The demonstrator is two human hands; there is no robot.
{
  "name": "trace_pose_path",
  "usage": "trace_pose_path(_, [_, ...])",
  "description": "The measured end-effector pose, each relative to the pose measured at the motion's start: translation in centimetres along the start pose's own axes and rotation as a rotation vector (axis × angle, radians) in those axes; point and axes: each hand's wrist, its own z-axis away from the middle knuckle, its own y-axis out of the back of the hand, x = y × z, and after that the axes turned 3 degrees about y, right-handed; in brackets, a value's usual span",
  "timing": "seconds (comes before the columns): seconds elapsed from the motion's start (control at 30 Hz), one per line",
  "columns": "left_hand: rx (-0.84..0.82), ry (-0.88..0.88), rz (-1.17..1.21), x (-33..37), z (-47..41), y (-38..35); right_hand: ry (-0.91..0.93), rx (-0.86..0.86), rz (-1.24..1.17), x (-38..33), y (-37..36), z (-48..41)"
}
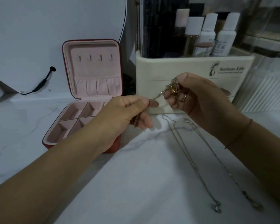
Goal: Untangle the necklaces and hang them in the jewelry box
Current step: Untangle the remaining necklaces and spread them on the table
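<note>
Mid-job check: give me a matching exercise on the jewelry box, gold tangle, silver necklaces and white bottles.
1 jewelry box
2 gold tangle
3 silver necklaces
4 white bottles

A laid out on the table
B standing in the cream organizer
C held in the right hand
D open, nothing hung inside

Pairs: 1-D, 2-C, 3-A, 4-B

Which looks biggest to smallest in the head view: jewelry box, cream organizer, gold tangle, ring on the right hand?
1. The organizer and jewelry box: about alike, and the hands cover part of each, so unranked.
2. The gold tangle, partly hidden in the fingers.
3. The ring.
</note>
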Motion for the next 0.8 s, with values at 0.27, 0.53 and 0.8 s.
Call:
trace_pose_path(0.27, [-0.026, -0.080, 0.037, -0.2, 0.0, -0.5, -0.062, -0.105, 0.098, 0.1, -0.8, 0.5])
trace_pose_path(0.53, [0.060, -0.119, 0.097, -0.4, 0.1, -0.9, -0.063, -0.102, 0.190, 0.1, -1.0, 0.6])
trace_pose_path(0.8, [0.065, -0.149, 0.034, -0.3, 0.3, -1.1, -0.129, -0.136, 0.188, 0.6, -1.1, 0.7])
